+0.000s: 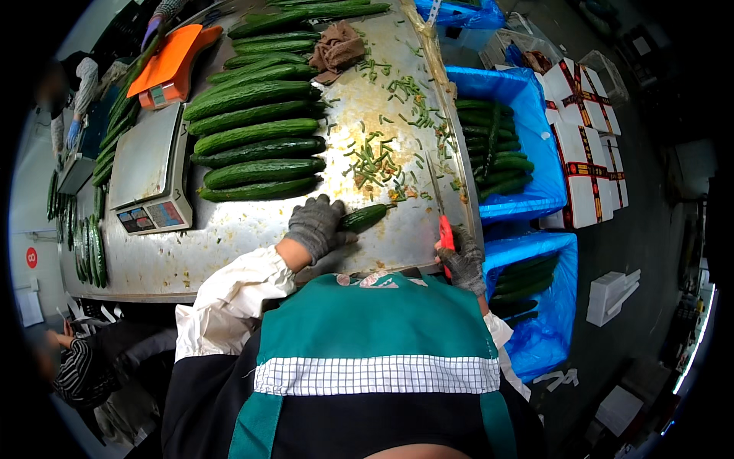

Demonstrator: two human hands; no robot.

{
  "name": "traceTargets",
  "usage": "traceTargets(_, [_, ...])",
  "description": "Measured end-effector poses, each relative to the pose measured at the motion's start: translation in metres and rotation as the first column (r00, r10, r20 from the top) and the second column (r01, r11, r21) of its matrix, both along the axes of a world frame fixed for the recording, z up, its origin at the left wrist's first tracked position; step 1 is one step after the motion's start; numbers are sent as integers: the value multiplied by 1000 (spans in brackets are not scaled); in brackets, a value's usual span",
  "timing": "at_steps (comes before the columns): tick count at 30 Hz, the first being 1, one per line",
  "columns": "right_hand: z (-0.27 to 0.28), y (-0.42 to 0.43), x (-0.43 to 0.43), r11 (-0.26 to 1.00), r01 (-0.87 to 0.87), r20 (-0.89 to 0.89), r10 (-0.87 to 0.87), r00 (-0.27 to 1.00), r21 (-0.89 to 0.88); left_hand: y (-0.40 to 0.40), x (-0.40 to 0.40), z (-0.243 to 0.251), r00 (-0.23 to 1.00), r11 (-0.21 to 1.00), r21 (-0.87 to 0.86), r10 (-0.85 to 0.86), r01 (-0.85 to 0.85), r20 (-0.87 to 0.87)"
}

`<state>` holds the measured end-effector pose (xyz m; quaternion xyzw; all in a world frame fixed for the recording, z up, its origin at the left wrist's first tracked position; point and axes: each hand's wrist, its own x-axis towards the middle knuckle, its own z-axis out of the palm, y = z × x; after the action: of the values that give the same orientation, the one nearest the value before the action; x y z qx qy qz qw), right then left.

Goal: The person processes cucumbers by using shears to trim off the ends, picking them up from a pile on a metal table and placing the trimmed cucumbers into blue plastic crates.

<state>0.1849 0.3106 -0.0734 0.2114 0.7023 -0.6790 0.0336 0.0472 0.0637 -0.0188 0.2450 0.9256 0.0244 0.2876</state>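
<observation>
My left hand (317,228), in a grey knit glove, is closed around one end of a cucumber (365,218) lying on the metal table (241,241). The cucumber's stem end points right, and my palm hides the other end. Near the table's right edge, my gloved right hand (465,265) grips a red-handled cutting tool (445,232). Its long narrow blade points away from me; whether it is a knife or scissors cannot be told. Beyond my left hand lies a row of cucumbers (258,153), side by side. Small cut stem pieces (373,160) are scattered right of the row.
A weighing scale (146,160) and an orange-topped scale (166,60) stand left. A brown cloth (338,49) touches the row's far end. Blue-lined crates (545,155) of cucumbers stand beyond the right edge, near taped white boxes (585,166). Other people are at the left.
</observation>
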Motion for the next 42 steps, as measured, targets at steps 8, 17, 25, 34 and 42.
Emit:
traceTargets(8, [-3, -3, -2, 983, -129, 58, 122, 991, 131, -26, 13, -20, 986, 962, 226, 165, -152, -37])
traceTargets(17, [0, -4, 5, 928, -290, 58, 285, 957, 232, -43, -3, -13, 959, 713, 643, 245, -279, 144])
traceTargets(25, [12, -10, -3, 948, -292, 72, 285, 956, 129, -42, -2, -16, 924, 717, 587, 240, -375, 297])
traceTargets(34, [18, -14, -6, 938, -298, 26, 298, 954, 179, -41, -7, -16, 972, 808, 541, 171, -231, 159])
traceTargets(42, [7, -16, -5, 959, -267, 74, 261, 963, 94, -43, -10, -9, 979, 857, 474, 154, -199, 134])
